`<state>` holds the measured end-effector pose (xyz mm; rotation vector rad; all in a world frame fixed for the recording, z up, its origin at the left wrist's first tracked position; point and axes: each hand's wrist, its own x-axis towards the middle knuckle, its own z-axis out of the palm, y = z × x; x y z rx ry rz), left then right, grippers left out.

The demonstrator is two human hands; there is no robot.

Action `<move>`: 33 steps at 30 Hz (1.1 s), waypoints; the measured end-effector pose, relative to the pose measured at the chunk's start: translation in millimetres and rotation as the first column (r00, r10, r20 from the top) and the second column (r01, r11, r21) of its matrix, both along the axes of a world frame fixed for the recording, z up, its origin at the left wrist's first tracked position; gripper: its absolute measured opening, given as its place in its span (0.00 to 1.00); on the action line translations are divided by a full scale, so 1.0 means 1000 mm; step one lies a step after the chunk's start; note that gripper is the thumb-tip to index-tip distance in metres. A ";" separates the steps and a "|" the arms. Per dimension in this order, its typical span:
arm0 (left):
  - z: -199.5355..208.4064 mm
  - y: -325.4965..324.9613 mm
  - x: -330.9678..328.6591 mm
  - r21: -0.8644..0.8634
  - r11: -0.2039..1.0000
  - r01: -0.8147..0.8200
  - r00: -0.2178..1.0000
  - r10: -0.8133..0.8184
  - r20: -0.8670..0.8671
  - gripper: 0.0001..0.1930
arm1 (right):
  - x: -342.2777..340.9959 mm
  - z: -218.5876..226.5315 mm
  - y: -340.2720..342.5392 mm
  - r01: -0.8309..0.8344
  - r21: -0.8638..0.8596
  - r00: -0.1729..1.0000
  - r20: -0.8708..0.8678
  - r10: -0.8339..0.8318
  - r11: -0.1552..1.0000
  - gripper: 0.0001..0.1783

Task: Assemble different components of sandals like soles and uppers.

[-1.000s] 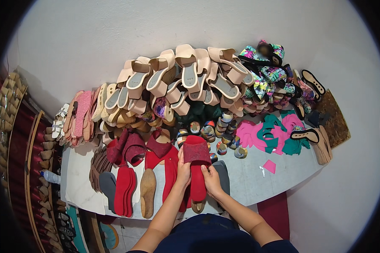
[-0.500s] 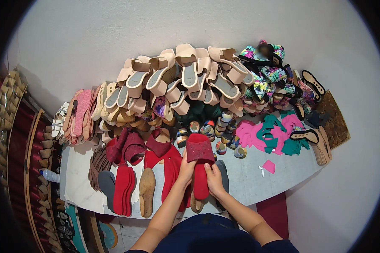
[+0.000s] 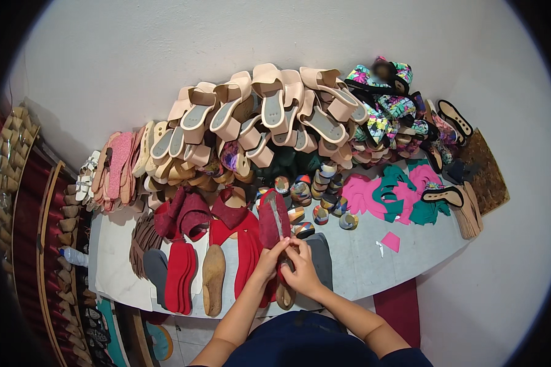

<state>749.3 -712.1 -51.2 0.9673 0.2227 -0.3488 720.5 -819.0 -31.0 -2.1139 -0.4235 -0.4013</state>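
Observation:
Both hands hold a red slipper [image 3: 267, 225] over the near part of the table, its toe end pointing away from me. Its underside faces up and shows a greyish strip down the middle. My left hand [image 3: 269, 263] grips the heel end from the left. My right hand [image 3: 301, 269] closes on the same end from the right, fingertips meeting the left ones. Below the hands lies a wooden shoe last [image 3: 285, 297], partly covered. Another wooden last [image 3: 213, 281] rests to the left, beside stacked red insoles [image 3: 180, 278] and grey insoles [image 3: 155, 272].
Beige heeled sandals [image 3: 226, 107] are piled along the wall, with floral sandals [image 3: 389, 110] at right. Dark red slipper uppers [image 3: 194, 214], patterned heel blocks [image 3: 300, 192] and pink and green pieces [image 3: 392, 192] lie on the white table [image 3: 373, 269]. A shelf of lasts [image 3: 67, 223] stands left.
The slipper has been turned over: its patterned upper and red insole faced me before, and now its underside does. My hands have come closer together at its heel end.

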 end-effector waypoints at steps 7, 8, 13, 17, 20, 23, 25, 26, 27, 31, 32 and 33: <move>0.003 0.014 -0.005 0.095 0.969 0.228 0.968 -0.236 0.086 0.19 | 0.012 0.013 -0.024 0.147 0.489 0.980 -0.187 -0.061 0.860 0.12; 0.007 0.010 -0.005 0.036 0.960 0.279 0.957 -0.281 0.070 0.21 | 0.018 0.006 -0.029 0.219 0.525 0.969 -0.214 -0.122 0.823 0.10; -0.004 0.012 -0.006 0.014 0.959 0.283 0.958 -0.283 0.035 0.24 | 0.044 0.002 -0.040 0.262 0.409 0.965 -0.134 -0.227 0.874 0.12; -0.010 0.013 -0.007 -0.116 0.919 0.377 0.924 -0.382 -0.026 0.24 | 0.068 0.035 -0.046 0.170 0.131 0.978 0.098 -0.184 0.977 0.10; -0.001 0.005 -0.012 -0.048 0.917 0.396 0.918 -0.396 0.006 0.23 | 0.087 0.045 -0.042 0.126 0.049 0.991 0.047 -0.129 0.991 0.11; -0.001 0.000 -0.015 0.058 0.907 0.417 0.905 -0.420 0.064 0.22 | 0.102 0.054 -0.034 0.128 -0.146 0.992 0.030 -0.125 0.981 0.15; 0.000 -0.002 -0.016 0.124 0.897 0.424 0.895 -0.436 0.097 0.19 | 0.107 0.047 -0.025 0.102 -0.328 0.993 0.082 -0.079 0.939 0.22; 0.000 -0.002 -0.017 0.123 0.898 0.423 0.895 -0.435 0.096 0.19 | 0.107 0.043 -0.022 0.101 -0.328 0.994 0.081 -0.078 0.939 0.22; -0.001 -0.001 -0.017 0.133 0.897 0.421 0.894 -0.436 0.105 0.20 | 0.106 0.041 -0.019 0.065 -0.438 0.998 0.051 -0.048 0.897 0.24; 0.010 -0.001 -0.021 0.124 0.896 0.426 0.895 -0.437 0.085 0.18 | 0.105 0.026 -0.015 0.085 -0.462 0.995 0.092 -0.048 0.883 0.31; 0.011 0.000 -0.021 0.121 0.897 0.425 0.896 -0.436 0.083 0.18 | 0.105 0.023 -0.015 0.097 -0.403 0.990 0.136 -0.046 0.910 0.32; 0.012 0.000 -0.020 0.187 0.889 0.418 0.892 -0.441 0.103 0.17 | 0.106 0.020 -0.016 0.096 -0.405 0.990 0.133 -0.045 0.909 0.32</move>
